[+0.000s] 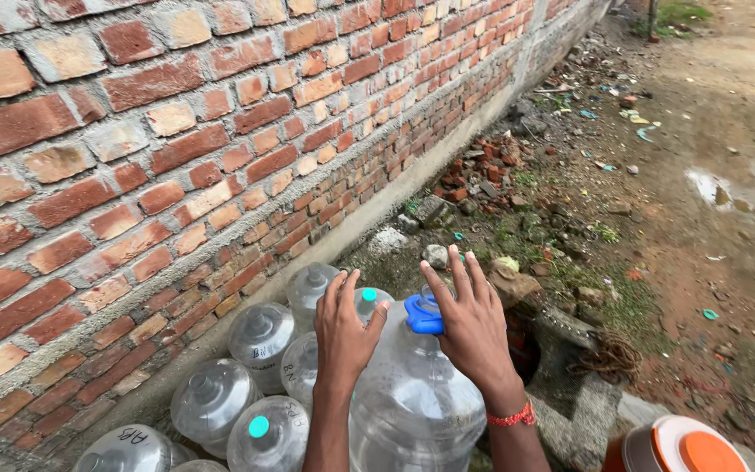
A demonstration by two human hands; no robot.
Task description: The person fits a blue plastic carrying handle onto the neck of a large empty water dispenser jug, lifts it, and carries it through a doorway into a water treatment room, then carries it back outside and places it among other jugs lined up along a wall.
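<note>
Both hands on a clear plastic water jug (412,393) beside the brick wall (133,157).
Left hand (345,328) rests splayed on its shoulder; right hand (474,323) grasps its blue cap (421,316). Seven more rounded, empty jugs (259,336) stand between it and the wall; two have teal caps (259,426).

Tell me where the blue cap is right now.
In the head view the blue cap sits low and centre, on the neck of the big clear water jug, under the right hand, with the left hand just beside it.
</note>
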